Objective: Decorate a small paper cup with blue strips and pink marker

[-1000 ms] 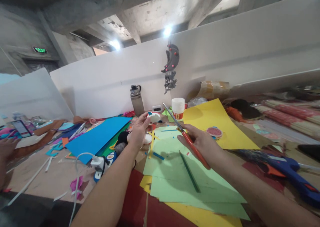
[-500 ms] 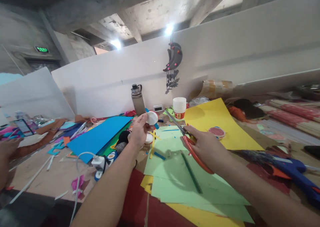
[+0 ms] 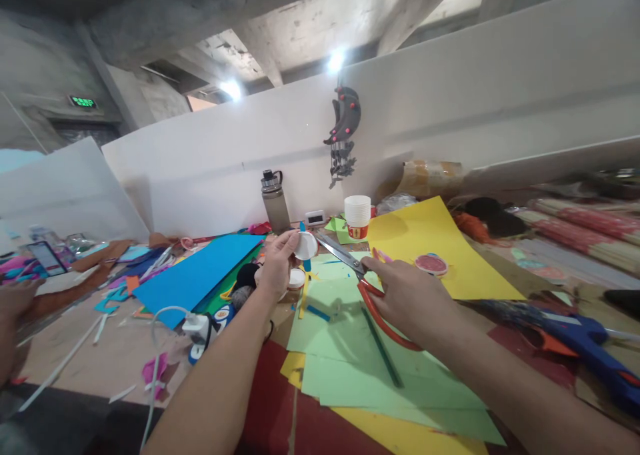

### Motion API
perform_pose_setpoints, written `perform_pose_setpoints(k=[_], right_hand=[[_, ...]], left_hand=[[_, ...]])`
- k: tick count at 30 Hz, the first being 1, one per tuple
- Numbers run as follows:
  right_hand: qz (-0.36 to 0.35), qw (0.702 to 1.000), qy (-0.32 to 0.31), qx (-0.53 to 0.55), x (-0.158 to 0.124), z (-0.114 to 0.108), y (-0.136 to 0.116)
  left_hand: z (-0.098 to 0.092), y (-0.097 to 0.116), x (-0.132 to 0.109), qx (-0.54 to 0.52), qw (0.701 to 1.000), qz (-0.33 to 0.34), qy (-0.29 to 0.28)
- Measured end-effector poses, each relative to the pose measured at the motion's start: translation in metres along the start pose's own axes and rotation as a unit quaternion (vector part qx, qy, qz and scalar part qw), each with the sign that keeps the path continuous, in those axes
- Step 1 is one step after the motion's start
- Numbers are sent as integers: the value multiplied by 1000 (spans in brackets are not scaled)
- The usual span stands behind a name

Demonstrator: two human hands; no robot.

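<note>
Between the fingers of my left hand [image 3: 278,263] is a small white disc [image 3: 307,245], shallow and rimmed like the bottom of a paper cup. A blue paper strip [image 3: 307,265] sticks out above and below it. My right hand [image 3: 407,291] grips a pair of scissors [image 3: 345,255] with orange-red handles. Their tips lie right by the disc's right edge; whether they touch it I cannot tell. Beneath both hands spread light green paper sheets [image 3: 345,348], with a dark green pencil [image 3: 381,345] and blue scraps on them.
Stacked paper cups [image 3: 357,215] and a grey bottle [image 3: 275,205] stand at the back. Yellow paper [image 3: 475,268] bears a round pink piece [image 3: 431,264]. A blue glue gun [image 3: 575,335] lies right, a power strip [image 3: 203,331] left. Another person's hand [image 3: 17,295] is at far left.
My right hand has brought the scissors left and lower, up to the disc. In my left hand the disc has turned, so the blue strip now stands nearly upright.
</note>
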State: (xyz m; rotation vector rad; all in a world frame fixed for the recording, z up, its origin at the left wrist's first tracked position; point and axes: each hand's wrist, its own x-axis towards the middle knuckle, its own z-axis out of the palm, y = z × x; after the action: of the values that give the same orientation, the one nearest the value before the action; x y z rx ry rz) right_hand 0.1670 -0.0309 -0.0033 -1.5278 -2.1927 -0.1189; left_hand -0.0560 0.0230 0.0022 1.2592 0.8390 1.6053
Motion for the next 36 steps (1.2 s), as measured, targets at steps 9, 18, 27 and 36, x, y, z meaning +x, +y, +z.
perform_pose_setpoints(k=[9,18,27,36], right_hand=[[-24,999,11,46,-1,8,2],[-12,999,-10,46,1,10,2],[-7,1000,-10,21,1,9,0],[16,997,10,69,1,11,2]], left_hand=[[0,0,1,3,1000,24,13],[2,-4,1,17,999,26,-14],[4,3,-1,-4,1000,4,-1],[2,-1,0,-7,1000,21,-13]])
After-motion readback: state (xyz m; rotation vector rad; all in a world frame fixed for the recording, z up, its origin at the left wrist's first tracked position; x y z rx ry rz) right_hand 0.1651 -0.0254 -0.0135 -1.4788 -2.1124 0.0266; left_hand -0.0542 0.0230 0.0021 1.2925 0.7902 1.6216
